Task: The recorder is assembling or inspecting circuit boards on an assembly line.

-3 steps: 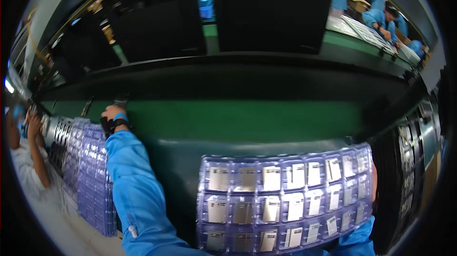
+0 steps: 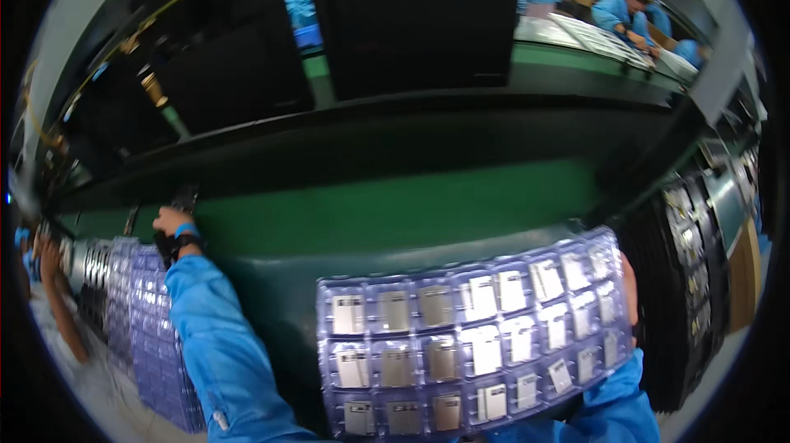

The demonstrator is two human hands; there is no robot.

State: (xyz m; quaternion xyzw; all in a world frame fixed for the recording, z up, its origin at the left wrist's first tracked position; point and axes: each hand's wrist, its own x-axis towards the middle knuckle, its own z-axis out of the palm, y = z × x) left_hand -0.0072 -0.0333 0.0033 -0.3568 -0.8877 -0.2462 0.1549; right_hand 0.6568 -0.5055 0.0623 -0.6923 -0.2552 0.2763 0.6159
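On the left, my left hand (image 2: 173, 221) reaches out to the green work surface with its fingers curled. At its fingertips is a small dark flat part (image 2: 188, 194), blurred and partly hidden by the hand. A blue band and a black strap circle that wrist. My right hand (image 2: 630, 288) grips the right edge of a clear purplish plastic tray (image 2: 322, 311), its fingers mostly behind it. The tray tilts toward me, with pale flat rectangular pieces (image 2: 485, 352) in its pockets.
More clear trays (image 2: 160, 344) stand at the left, near another person's arm (image 2: 62, 311). Dark stacked trays (image 2: 658, 311) rise at the right. Black panels (image 2: 411, 31) stand beyond the green surface (image 2: 395, 204). People in blue work at the far right.
The whole view has shifted, so the tray and both hands sit further left in the picture. The dark part at my left fingertips shows more plainly now.
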